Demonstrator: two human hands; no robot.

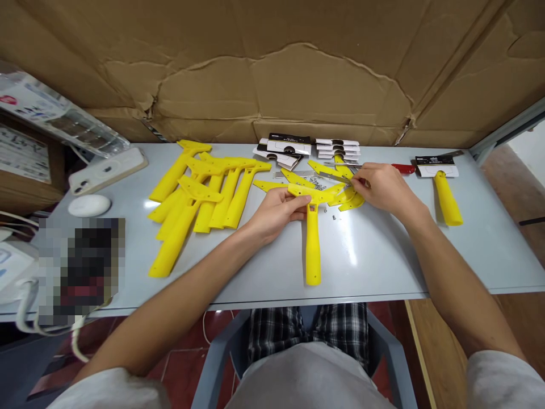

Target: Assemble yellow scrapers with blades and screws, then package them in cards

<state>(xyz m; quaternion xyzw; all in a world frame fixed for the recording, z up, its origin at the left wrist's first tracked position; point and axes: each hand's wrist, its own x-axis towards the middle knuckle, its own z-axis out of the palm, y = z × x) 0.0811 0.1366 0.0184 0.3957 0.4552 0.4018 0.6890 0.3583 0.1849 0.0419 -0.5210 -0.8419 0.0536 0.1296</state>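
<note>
My left hand point(279, 213) is closed around the wide head of a yellow plastic scraper handle point(313, 244), whose shaft points toward the table's front edge. Pinched in my right hand point(383, 187) is the end of a thin metal blade point(335, 176), reaching left over the scraper head without clearly touching it. Small screws point(317, 183) lie in a pile behind the head, with a few loose ones in front. Flat yellow pieces point(351, 199) are spread around them, partly covered by my right hand. Beyond that hand lies a tool with a red handle point(403, 168).
Several yellow handles point(174, 236) are heaped at the left. Black-and-white cards point(289, 145) are stacked at the back. At the right lies a yellow scraper point(448, 199) with a card over its head. A phone point(108, 169) and a white mouse point(89, 205) occupy the left end.
</note>
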